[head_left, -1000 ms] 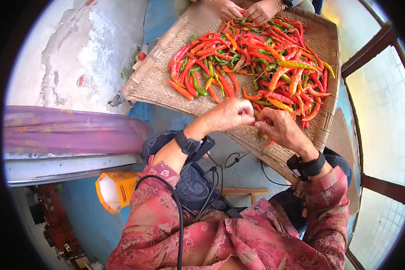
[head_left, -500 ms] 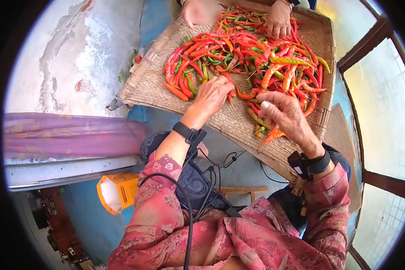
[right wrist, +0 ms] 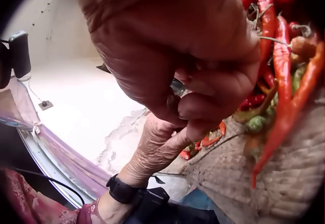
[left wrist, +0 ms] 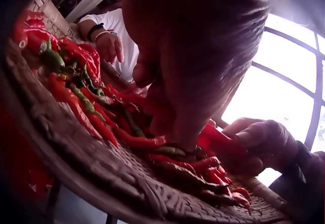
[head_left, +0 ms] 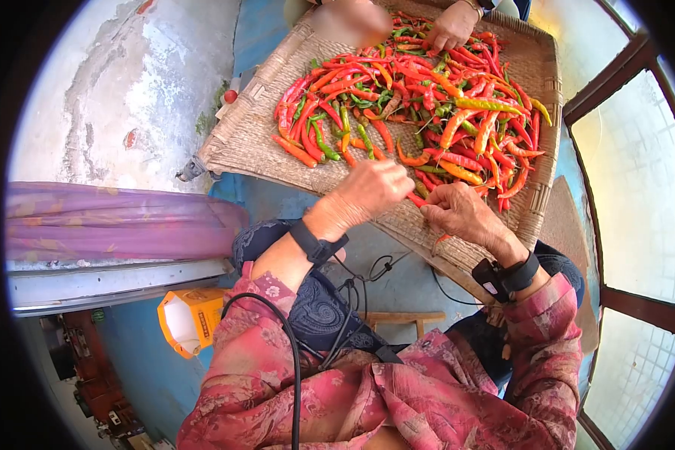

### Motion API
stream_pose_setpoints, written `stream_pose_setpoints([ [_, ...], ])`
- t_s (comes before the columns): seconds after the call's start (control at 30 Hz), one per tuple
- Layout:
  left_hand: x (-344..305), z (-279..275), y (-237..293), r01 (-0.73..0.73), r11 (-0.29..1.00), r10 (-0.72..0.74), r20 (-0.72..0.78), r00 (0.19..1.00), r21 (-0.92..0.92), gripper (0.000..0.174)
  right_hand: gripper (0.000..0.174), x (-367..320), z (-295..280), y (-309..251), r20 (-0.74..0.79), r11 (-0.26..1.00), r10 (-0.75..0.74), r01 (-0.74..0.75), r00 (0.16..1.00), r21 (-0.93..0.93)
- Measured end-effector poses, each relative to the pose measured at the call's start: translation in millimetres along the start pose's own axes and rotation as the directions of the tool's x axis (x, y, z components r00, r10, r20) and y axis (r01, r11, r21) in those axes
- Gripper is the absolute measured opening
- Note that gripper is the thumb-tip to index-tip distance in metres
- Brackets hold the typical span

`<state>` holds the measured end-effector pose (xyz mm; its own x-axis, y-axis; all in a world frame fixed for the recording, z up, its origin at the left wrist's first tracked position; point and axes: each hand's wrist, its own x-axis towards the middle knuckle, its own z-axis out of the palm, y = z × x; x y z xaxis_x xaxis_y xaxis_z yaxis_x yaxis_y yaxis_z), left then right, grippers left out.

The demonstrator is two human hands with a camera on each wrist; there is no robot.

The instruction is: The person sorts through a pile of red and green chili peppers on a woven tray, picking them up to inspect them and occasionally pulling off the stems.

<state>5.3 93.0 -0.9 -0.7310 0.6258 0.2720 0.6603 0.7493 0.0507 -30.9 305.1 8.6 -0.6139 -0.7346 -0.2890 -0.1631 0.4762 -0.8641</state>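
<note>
Over the near edge of a woven tray [head_left: 319,176], a red chili pepper [head_left: 416,200] is held between my two hands. My right hand [head_left: 465,214] pinches one end of it with curled fingers. At the other end my left hand [head_left: 371,187] has its fingers curled in close. In the left wrist view, the red chili [left wrist: 216,140] stretches between the hands, its left end partly hidden behind my left fingers. My right hand [right wrist: 203,77] covers the pepper in the right wrist view. A heap of red, orange and green chilies [head_left: 420,82] lies just beyond.
Across the tray, another person's hand [head_left: 454,26] reaches into the far side of the heap. Black cables [head_left: 364,281] hang below the tray, near a wooden stool [head_left: 401,319]. An orange box [head_left: 195,319] stands at left, and framed windows [head_left: 637,150] line the right.
Half a second ago my hands were apart, the left reaching over the chilies; it has drawn back beside the right, with a red chili between them. The other person's hands have shifted too.
</note>
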Motion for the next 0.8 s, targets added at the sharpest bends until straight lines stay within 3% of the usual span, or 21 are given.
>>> stream_pose_setpoints([
  [0.07,-3.6,-4.7,-13.3,0.013,1.000,-0.014,0.016,1.000,0.026,0.018,0.032,-3.7,-11.6,-11.7,-0.027,0.999,0.041,-0.040,0.999,0.026],
  [0.1,-3.1,-10.0,-19.3,0.116,0.992,-0.112,-0.070,0.991,0.049,0.012,0.033,-3.2,-16.0,-15.6,-0.054,0.995,0.082,-0.079,0.995,0.055],
  [0.13,-2.8,-14.0,-25.6,0.217,0.974,-0.205,-0.157,0.966,0.063,0.007,0.034,-1.4,-22.5,-12.8,-0.088,0.999,0.020,-0.016,0.996,0.051],
  [0.17,-4.5,-15.2,-32.8,0.216,0.974,-0.203,-0.156,0.967,0.066,0.007,0.032,-3.5,-30.5,-15.9,-0.118,0.990,0.042,-0.025,0.992,0.135],
  [0.2,-7.5,-13.8,-40.1,0.369,0.929,-0.363,-0.116,0.925,0.038,0.013,0.031,-6.4,-39.2,-23.7,-0.145,0.975,0.065,-0.033,0.987,0.218],
  [0.23,-10.1,-10.6,-44.3,0.516,0.857,-0.513,-0.071,0.855,0.017,0.021,0.029,-4.3,-45.0,-23.1,-0.203,0.906,0.048,0.043,0.978,0.421],
  [0.3,-9.0,0.7,-47.0,0.452,0.891,-0.449,-0.067,0.891,0.036,0.022,0.029,-2.0,-52.4,-26.7,-0.351,0.639,0.032,0.251,0.936,0.727],
  [0.33,-7.8,6.6,-47.6,0.384,0.922,-0.381,-0.060,0.922,0.052,0.024,0.029,-2.6,-52.3,-26.6,-0.355,0.637,0.033,0.254,0.934,0.728],
  [0.4,-7.0,16.9,-42.9,0.392,0.917,-0.393,0.000,0.919,0.074,0.024,0.031,-5.1,-51.2,-23.5,-0.347,0.611,0.106,0.214,0.932,0.762],
  [0.43,-6.5,20.1,-40.7,0.402,0.910,-0.409,0.061,0.911,0.097,0.025,0.035,-6.4,-48.0,-20.7,-0.304,0.671,0.109,0.155,0.946,0.725],
  [0.57,-1.5,21.8,-41.4,0.367,0.929,-0.370,0.062,0.927,0.050,0.027,0.039,-13.6,-33.9,-16.4,-0.164,0.847,0.010,0.079,0.986,0.525],
  [0.6,2.1,17.3,-39.4,0.339,0.940,-0.339,-0.003,0.941,-0.035,0.026,0.039,-13.1,-32.1,-15.1,-0.166,0.846,0.012,0.079,0.986,0.528],
  [0.67,9.1,8.0,-34.7,0.301,0.947,-0.310,-0.069,0.948,-0.116,0.025,0.040,-11.3,-30.3,-14.4,-0.168,0.936,-0.029,0.086,0.985,0.341],
  [0.73,18.4,-5.9,-21.8,0.488,0.695,-0.591,-0.032,0.806,-0.529,0.024,0.040,-9.9,-27.4,-15.2,-0.148,0.923,-0.013,0.068,0.989,0.379],
  [0.77,19.0,-12.2,-19.9,0.526,0.534,-0.653,0.072,0.754,-0.662,0.018,0.038,-8.2,-23.2,-15.4,-0.197,0.948,-0.075,0.131,0.977,0.289],
  [0.8,19.8,-16.7,-16.7,0.525,0.533,-0.654,0.072,0.753,-0.663,0.018,0.036,-5.7,-19.0,-13.7,-0.238,0.962,-0.142,0.190,0.961,0.195],
])
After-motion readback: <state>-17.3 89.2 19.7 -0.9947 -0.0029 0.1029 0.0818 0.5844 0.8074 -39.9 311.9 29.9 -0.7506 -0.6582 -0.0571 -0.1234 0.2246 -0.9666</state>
